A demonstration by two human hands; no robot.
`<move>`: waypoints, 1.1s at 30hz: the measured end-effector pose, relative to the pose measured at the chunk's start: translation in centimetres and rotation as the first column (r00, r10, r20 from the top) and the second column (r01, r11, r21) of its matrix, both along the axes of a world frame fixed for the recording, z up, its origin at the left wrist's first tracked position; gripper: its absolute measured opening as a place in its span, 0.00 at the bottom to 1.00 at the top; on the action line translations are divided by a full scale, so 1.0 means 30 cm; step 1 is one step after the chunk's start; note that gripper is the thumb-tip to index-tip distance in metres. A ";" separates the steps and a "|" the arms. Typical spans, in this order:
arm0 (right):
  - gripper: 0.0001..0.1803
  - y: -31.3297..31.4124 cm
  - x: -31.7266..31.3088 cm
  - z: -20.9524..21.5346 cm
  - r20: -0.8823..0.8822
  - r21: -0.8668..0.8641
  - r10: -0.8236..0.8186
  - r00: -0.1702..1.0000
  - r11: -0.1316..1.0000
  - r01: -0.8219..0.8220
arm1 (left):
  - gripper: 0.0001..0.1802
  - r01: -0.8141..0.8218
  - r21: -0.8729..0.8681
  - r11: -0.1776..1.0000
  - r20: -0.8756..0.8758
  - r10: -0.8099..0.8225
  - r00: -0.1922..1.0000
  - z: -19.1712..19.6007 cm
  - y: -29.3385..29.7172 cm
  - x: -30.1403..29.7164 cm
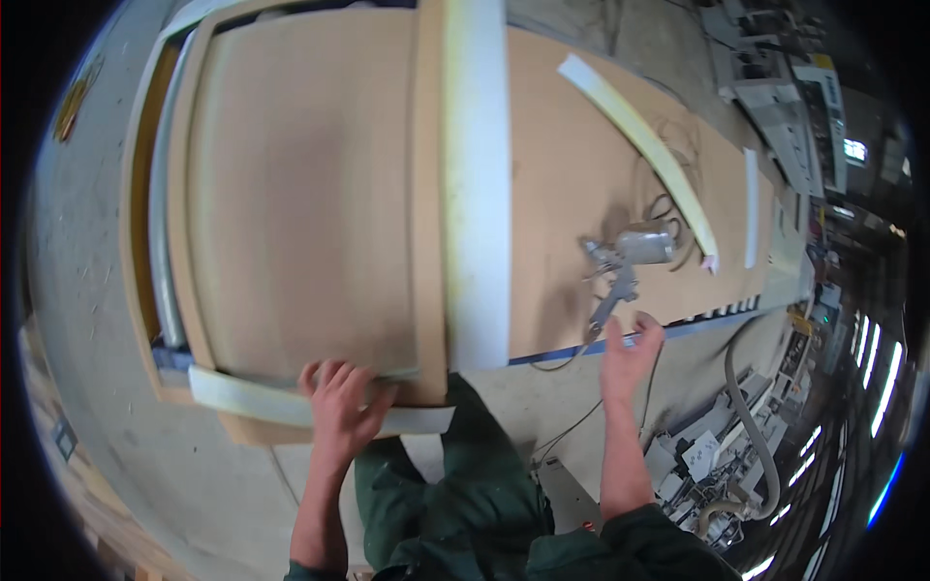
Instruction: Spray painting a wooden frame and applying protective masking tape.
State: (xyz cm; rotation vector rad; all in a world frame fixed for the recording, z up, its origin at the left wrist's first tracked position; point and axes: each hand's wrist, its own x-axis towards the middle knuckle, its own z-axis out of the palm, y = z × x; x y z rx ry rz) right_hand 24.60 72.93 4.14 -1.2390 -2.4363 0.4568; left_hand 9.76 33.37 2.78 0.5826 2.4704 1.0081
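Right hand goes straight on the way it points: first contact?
Probably the spray gun, lying just ahead of the right hand; depth is unclear from this one view.

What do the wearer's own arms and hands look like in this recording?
The left hand and right hand are both gloveless, and no watch or bracelet shows on either wrist. The forearms are bare up to dark green fabric sleeves, which show only at the lower edge. No markings can be made out on them.
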 end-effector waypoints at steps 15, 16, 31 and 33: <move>0.38 0.330 -0.866 -0.063 0.242 -0.487 0.382 0.892 0.843 -0.229 | 0.12 -0.171 -0.069 0.983 0.005 0.171 0.985 0.080 -0.018 0.027; 0.42 0.198 -0.864 -0.086 0.232 -0.509 0.427 0.874 0.819 -0.264 | 0.13 -0.160 -0.031 0.987 0.013 0.161 0.987 0.064 0.001 0.024; 0.65 -0.263 -0.864 -0.158 0.416 -0.320 0.248 0.875 0.940 -0.115 | 0.26 -0.185 -0.245 0.952 -0.118 0.161 0.980 -0.071 0.238 0.009; 0.61 -0.260 -0.858 -0.172 0.364 -0.318 0.221 0.905 0.943 -0.103 | 0.29 -0.174 -0.296 0.939 -0.143 0.136 0.980 -0.091 0.250 0.019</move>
